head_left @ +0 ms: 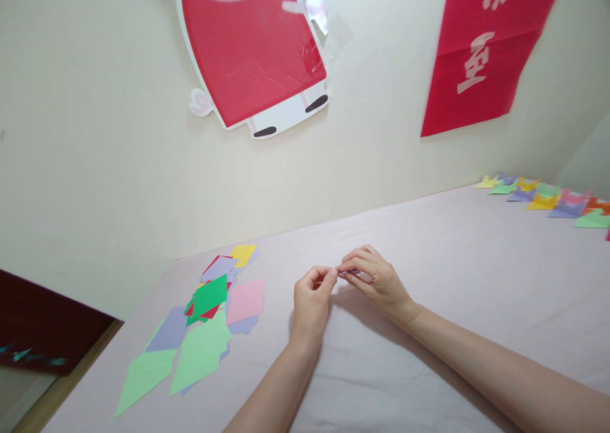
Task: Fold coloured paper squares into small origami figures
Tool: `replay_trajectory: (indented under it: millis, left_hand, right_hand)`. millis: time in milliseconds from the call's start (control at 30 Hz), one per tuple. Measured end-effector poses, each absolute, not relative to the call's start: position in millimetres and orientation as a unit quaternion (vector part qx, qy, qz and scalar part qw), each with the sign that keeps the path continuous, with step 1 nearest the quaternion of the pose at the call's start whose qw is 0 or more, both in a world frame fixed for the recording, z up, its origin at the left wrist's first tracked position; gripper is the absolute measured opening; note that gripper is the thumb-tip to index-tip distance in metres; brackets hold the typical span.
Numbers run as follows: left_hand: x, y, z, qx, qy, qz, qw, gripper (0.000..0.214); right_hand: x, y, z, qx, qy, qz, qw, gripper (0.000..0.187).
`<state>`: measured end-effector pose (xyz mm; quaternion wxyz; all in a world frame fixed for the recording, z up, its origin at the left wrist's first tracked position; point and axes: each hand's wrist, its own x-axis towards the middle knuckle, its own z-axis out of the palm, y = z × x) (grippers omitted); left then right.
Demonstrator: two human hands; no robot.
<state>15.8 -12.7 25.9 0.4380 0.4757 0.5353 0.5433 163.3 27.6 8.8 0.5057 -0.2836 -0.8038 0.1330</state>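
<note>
A small piece of folded purple paper [352, 272] is pinched between my two hands, mostly hidden by the fingers. My left hand [311, 302] is closed, thumb and forefinger meeting at the paper's left end. Coming from the right, my right hand [376, 285] is closed on the same paper, with its fingertips touching those of the left. Both hands are above the pale cloth-covered surface [419, 369], and a shadow falls beneath the right one.
Loose sheets of coloured paper [203, 350] lie overlapping on the left, with a green sheet [211, 296] on top. Several folded paper figures [546, 201] stand in rows at the far right. Behind is a wall with a red banner [481, 70] and a cartoon cutout [252, 51].
</note>
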Motion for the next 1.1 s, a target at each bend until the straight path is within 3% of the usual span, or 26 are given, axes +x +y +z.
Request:
replay_trajectory:
  millis: [300, 633, 800, 1000, 1100]
  left_hand:
    - [9.9, -7.4, 27.5, 0.421, 0.522, 0.502, 0.546, 0.026]
    - [0.5, -5.9, 37.1, 0.433, 0.462, 0.443, 0.635, 0.032]
    - [1.0, -5.7, 33.5, 0.491, 0.464, 0.478, 0.561, 0.020]
    - [1.9, -9.1, 32.0, 0.663, 0.501, 0.478, 0.285, 0.006]
    - [3.6, -11.5, 30.3, 0.668, 0.505, 0.482, 0.258, 0.008]
  right_hand:
    - [163.6, 28.1, 9.0, -0.262, -0.805, 0.132, 0.516, 0.011]
    - [162.9, 23.1, 12.5, -0.277, -0.763, 0.246, 0.530, 0.010]
    - [162.1, 23.6, 13.3, -0.308, -0.724, 0.320, 0.528, 0.009]
    - [159.7, 22.6, 12.6, -0.326, -0.681, 0.396, 0.523, 0.010]
    - [158.9, 21.7, 11.8, -0.337, -0.665, 0.422, 0.515, 0.010]
